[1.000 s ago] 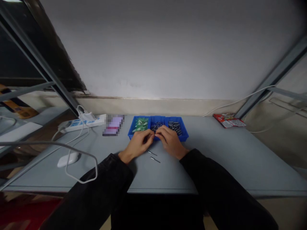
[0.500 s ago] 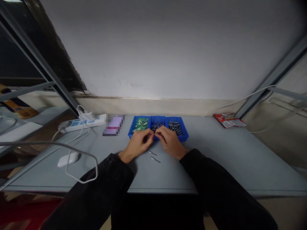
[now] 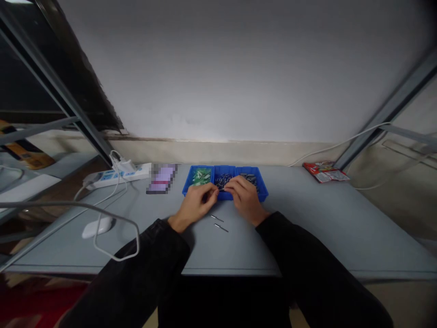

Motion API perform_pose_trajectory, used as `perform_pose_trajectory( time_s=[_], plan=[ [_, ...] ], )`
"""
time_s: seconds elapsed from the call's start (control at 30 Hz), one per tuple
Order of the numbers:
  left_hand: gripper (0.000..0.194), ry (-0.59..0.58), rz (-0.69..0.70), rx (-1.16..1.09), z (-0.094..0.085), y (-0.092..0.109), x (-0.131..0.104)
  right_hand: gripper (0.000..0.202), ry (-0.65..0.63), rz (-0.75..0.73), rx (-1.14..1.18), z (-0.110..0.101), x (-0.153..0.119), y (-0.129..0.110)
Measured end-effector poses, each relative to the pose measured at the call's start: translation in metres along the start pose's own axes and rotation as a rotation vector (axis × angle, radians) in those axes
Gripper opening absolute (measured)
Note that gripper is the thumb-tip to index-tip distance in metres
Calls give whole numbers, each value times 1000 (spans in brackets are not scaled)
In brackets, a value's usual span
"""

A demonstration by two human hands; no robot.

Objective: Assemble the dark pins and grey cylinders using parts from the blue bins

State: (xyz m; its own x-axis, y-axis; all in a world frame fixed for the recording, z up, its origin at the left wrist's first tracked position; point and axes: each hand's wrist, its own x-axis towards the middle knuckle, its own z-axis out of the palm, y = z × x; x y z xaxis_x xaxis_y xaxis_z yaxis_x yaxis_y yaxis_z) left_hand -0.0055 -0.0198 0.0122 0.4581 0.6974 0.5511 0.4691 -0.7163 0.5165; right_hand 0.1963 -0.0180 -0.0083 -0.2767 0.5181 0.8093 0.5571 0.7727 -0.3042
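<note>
My left hand (image 3: pixel 199 202) is closed in a pinch at the front of the blue bins (image 3: pixel 225 196), and my right hand (image 3: pixel 245 198) pinches just to its right. Between the fingertips runs a small thin piece, too small to make out. The left bin holds green and white pieces (image 3: pixel 202 175), the middle one small metal parts (image 3: pixel 223 179), the right one dark grey cylinders (image 3: pixel 251 176), partly covered by my right hand. Two thin metal pins (image 3: pixel 217 218) (image 3: pixel 221 227) lie on the table in front of my hands.
On the left are a white power strip (image 3: pixel 139 171) with cables, a blurred-out phone (image 3: pixel 162 179) and a white mouse-like object (image 3: pixel 97 227). A red packet (image 3: pixel 326 172) lies at the back right. Metal frame posts rise at both sides.
My right hand has shifted slightly right, so its fingertips are farther from my left hand's. My left hand has barely moved.
</note>
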Motion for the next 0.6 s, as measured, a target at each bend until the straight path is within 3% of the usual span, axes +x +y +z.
perform_pose_trajectory(
  time_s=[0.2,0.27,0.4,0.6],
  plan=[
    [23,21,-22,-17,-3,-3,1,19,84,13,-17,0,-1,6],
    [24,-64,-52,-29,-6,-5,1,17,109,37,-43,0,-1,8],
    [23,-352,-73,-28,-15,-7,2,10,126,134,-125,-1,1,11],
    [13,-519,-45,-45,-15,-9,-2,11,64,145,-159,0,1,10]
  ],
)
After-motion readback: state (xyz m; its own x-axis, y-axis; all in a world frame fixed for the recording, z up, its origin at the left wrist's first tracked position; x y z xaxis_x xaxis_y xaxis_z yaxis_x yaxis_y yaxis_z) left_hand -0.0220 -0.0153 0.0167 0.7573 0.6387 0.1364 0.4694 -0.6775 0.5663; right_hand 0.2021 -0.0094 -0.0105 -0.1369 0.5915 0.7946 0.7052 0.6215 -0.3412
